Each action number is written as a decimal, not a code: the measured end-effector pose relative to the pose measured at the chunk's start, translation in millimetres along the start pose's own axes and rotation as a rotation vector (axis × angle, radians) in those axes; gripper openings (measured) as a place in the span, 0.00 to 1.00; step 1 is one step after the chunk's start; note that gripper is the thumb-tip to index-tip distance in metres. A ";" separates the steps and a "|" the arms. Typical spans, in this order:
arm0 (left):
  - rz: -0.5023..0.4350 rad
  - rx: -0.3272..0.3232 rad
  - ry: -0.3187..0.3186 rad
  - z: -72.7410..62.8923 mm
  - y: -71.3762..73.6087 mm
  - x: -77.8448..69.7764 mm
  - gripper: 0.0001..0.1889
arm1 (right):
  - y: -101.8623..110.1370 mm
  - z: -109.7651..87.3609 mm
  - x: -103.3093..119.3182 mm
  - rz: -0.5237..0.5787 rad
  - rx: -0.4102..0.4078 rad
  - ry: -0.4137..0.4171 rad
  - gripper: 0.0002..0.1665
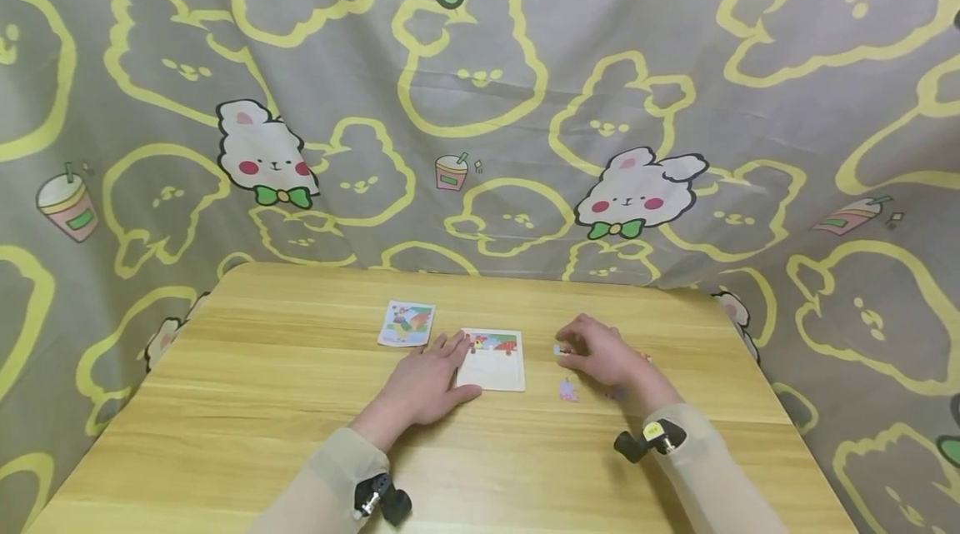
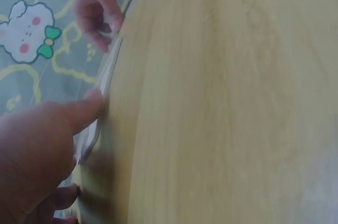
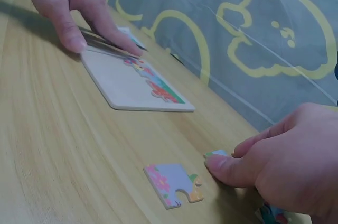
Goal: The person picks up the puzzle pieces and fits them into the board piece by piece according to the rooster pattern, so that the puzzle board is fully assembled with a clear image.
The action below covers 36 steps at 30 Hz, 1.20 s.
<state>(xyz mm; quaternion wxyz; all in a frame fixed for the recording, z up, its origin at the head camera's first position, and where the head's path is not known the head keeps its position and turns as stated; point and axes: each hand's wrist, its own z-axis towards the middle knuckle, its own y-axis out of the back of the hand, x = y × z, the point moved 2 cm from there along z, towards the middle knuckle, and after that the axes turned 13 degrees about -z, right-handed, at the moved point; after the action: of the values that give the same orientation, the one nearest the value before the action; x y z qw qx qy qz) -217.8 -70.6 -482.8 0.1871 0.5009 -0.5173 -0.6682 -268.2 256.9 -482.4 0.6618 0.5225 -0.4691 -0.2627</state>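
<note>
Our right hand (image 1: 597,351) pinches a small piece (image 3: 219,152), a purple piece (image 3: 170,180) at seven o'clock; our straight-fingered left hand (image 1: 426,381) touches the board (image 1: 495,374), a card (image 1: 407,323) at its ten o'clock.

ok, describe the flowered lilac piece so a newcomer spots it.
On the wooden table, find the white puzzle tray. In the head view, the lilac piece lies to its right, below the right hand. Unlike neighbouring pieces, it shows whole, pink flowers along one edge.

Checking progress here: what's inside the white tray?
Inside the white tray, colorful fitted pieces line the far side; the nearer part is bare white. The left hand covers part of its left edge, so anything under the hand is hidden.
</note>
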 end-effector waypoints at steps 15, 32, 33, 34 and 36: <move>-0.056 0.035 -0.013 -0.9 4.6 9.2 0.41 | -9.3 -6.8 0.2 -0.072 -0.081 0.030 0.13; -0.072 0.032 0.001 -0.5 1.2 12.3 0.41 | -8.6 -14.2 1.0 0.039 -0.025 0.058 0.20; -0.074 0.031 0.000 -0.7 1.4 12.3 0.41 | -8.6 -13.8 1.6 0.032 -0.025 0.060 0.18; -0.073 0.032 0.000 -0.7 1.4 12.4 0.41 | -8.8 -13.5 2.4 0.025 -0.026 0.064 0.16; -0.075 0.030 -0.003 -0.6 1.2 12.9 0.41 | -9.7 -13.4 3.7 0.008 -0.033 0.068 0.14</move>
<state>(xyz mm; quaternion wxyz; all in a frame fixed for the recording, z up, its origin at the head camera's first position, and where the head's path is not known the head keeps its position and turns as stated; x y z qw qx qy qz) -223.1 -81.3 -487.8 0.1538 0.5218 -0.5084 -0.6676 -253.3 256.7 -490.4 0.6871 0.5182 -0.4439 -0.2496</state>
